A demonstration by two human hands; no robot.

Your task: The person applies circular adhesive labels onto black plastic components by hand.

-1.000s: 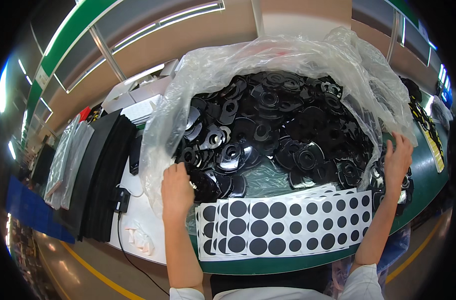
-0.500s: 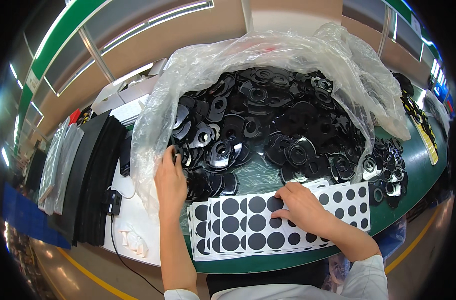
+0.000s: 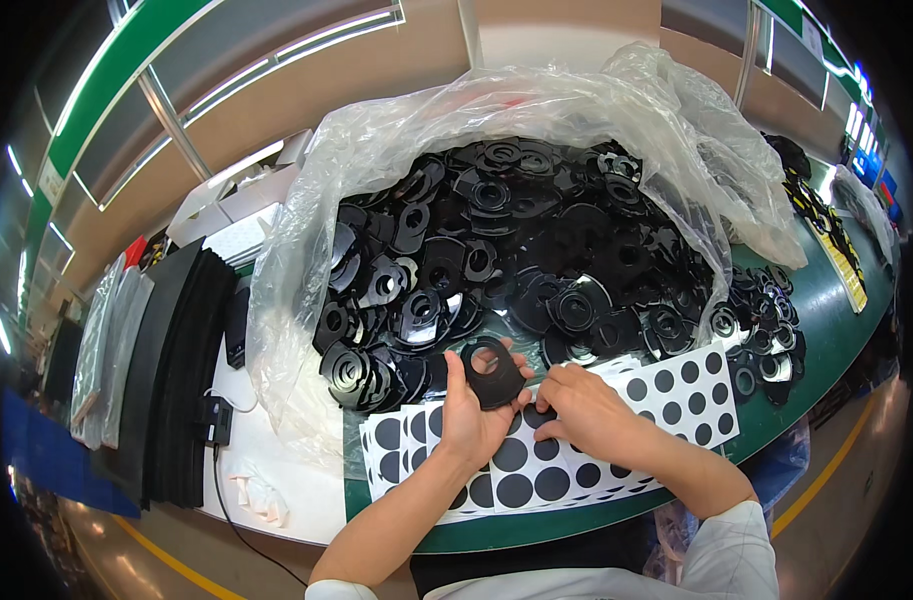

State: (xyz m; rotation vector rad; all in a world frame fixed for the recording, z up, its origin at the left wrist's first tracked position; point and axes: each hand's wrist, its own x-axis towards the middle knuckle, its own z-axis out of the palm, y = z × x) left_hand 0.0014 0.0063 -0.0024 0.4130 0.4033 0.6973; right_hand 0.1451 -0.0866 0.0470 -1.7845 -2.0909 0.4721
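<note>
My left hand [image 3: 471,418] holds up a flat black plastic part [image 3: 493,375] with a round hole, its fingers behind the piece and the thumb at its left side. Close by on the right, my right hand [image 3: 591,415] bends over the white sheets of black round stickers [image 3: 666,412]. Its thumb and fingertips close around one black round sticker [image 3: 542,416] in the upper row; I cannot tell whether that sticker is lifted from its backing. Behind both hands lies a large heap of similar black plastic parts [image 3: 496,245], in an opened clear plastic bag [image 3: 286,260].
Black foam-like sheets [image 3: 181,380] and wrapped packs [image 3: 106,350] stand at the left, near a small black adapter [image 3: 216,420] with a cable. Loose black parts [image 3: 771,330] lie on the green table [image 3: 826,330] at the right. A white box [image 3: 241,190] stands behind.
My left hand has come from the bag's left edge to the middle, bringing a black plastic part. My right hand stays at the sticker sheets. The view has shifted slightly.
</note>
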